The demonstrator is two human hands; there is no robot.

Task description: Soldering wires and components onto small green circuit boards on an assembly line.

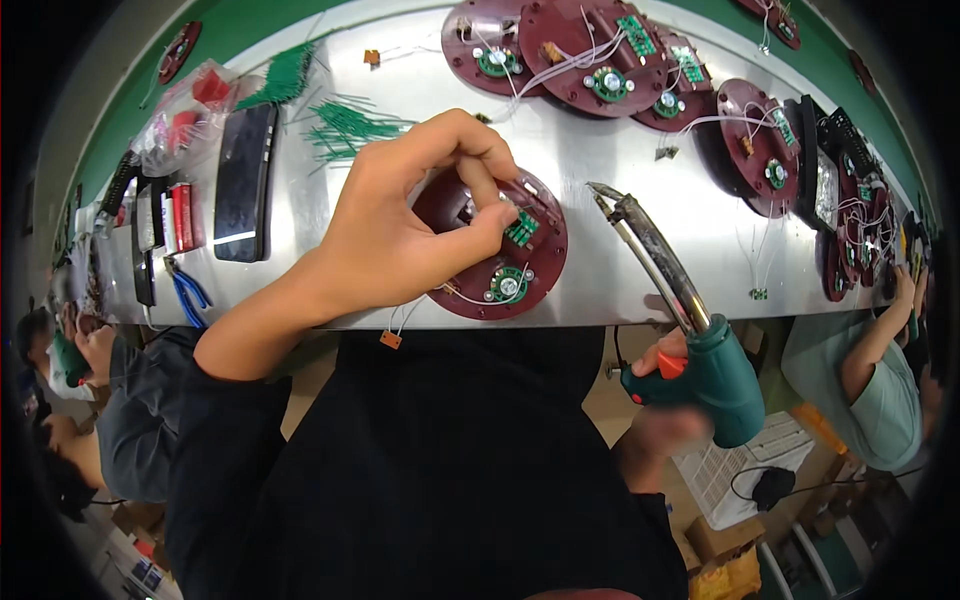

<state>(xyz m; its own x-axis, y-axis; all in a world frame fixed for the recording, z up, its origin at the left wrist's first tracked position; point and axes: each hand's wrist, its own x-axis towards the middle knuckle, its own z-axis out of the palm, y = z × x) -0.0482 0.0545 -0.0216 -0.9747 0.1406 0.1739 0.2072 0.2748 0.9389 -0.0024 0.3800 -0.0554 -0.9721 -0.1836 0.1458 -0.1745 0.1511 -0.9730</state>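
Note:
My left hand (pixel 395 215) reaches over a maroon disc (pixel 545 262) lying at the table's front edge. Its thumb and index finger are pinched together beside a small green circuit board (pixel 522 230) on that disc; whatever lies between the fingertips is too small to make out. Lower on the disc is a round green component (pixel 509 286) with a silver centre. My right hand (pixel 665 425) is wrapped round a green soldering gun (pixel 738 385) with a red trigger. The gun's long, darkened tip points up and left, to the right of the disc and apart from it.
Several wired maroon discs (pixel 560 85) crowd the back right. Green wires (pixel 350 130), a phone (pixel 240 190), blue-handled pliers (pixel 188 295) and a plastic bag (pixel 185 125) lie left. A small orange part (pixel 390 340) hangs over the metal table's edge. Other people work on both sides.

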